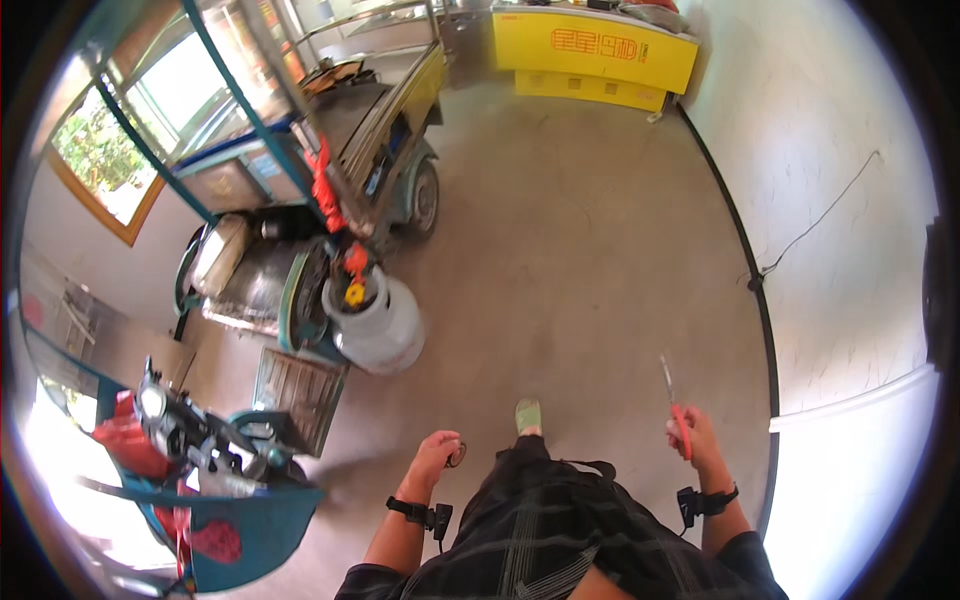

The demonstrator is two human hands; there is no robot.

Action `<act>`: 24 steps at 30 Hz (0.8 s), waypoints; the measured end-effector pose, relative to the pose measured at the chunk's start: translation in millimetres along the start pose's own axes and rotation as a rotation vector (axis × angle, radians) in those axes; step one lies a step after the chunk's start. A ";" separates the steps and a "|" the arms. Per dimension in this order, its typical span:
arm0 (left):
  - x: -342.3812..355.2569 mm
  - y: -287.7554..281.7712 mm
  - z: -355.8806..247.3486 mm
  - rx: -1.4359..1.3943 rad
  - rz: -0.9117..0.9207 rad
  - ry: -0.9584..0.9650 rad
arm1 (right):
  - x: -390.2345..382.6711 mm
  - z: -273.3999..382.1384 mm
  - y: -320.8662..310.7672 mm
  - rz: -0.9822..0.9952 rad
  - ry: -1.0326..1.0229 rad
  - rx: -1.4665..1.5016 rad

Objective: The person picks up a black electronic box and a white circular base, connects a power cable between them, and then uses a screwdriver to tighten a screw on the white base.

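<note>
At the lower right, my right hand (pixel 704 440) is closed around a pair of scissors (pixel 681 430) with red-orange handles. Its metal blades point forward, over the floor. My left hand (pixel 432 458) hangs at the lower middle with its fingers curled. Held in it is a small dark ring (pixel 457 455), seen from the side; it looks like a roll of tape, but its kind is unclear. Both hands are apart from each other and touch nothing else. Dark bands with small black devices circle both wrists.
A three-wheeled cargo vehicle (pixel 345 130) fills the left side. A grey gas cylinder (pixel 385 330) with a yellow-and-red valve stands beside its seat. Ahead is a yellow counter (pixel 590 55). A white wall (pixel 830 200) runs along the right, above the brown floor (pixel 570 250).
</note>
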State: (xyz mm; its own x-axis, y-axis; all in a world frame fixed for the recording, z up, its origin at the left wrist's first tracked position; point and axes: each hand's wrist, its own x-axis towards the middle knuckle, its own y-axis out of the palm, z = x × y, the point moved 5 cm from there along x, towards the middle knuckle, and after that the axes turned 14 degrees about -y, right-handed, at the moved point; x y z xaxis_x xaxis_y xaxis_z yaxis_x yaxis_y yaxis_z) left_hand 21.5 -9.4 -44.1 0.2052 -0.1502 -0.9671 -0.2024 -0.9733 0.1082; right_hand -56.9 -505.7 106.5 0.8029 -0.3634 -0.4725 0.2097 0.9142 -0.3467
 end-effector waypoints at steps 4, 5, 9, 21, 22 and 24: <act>-6.8 11.6 -29.2 -0.024 0.069 0.100 | -25.7 -0.8 17.4 -0.050 0.138 0.112; -13.3 21.4 -48.7 0.000 0.115 0.198 | -29.1 -4.7 16.3 -0.084 0.180 0.126; -31.4 63.8 -79.5 -0.102 0.250 0.262 | -38.8 2.4 -3.6 -0.080 0.241 0.141; -67.0 128.4 -61.2 0.010 0.399 0.122 | -49.0 -16.2 -14.5 0.066 0.231 -0.058; -73.4 128.2 -69.5 -0.006 0.408 0.161 | -33.7 -7.3 -2.0 0.141 0.141 -0.143; -80.0 122.9 -74.7 -0.020 0.420 0.197 | -8.3 31.4 41.3 0.301 -0.043 -0.348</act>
State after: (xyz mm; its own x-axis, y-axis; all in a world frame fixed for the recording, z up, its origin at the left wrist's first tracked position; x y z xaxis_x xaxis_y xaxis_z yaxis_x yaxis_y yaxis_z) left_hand 51.8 -130.0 63.7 0.2875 -0.5607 -0.7765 -0.2889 -0.8238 0.4878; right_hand -37.4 -459.3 121.5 0.8234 -0.0766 -0.5622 -0.2300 0.8607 -0.4542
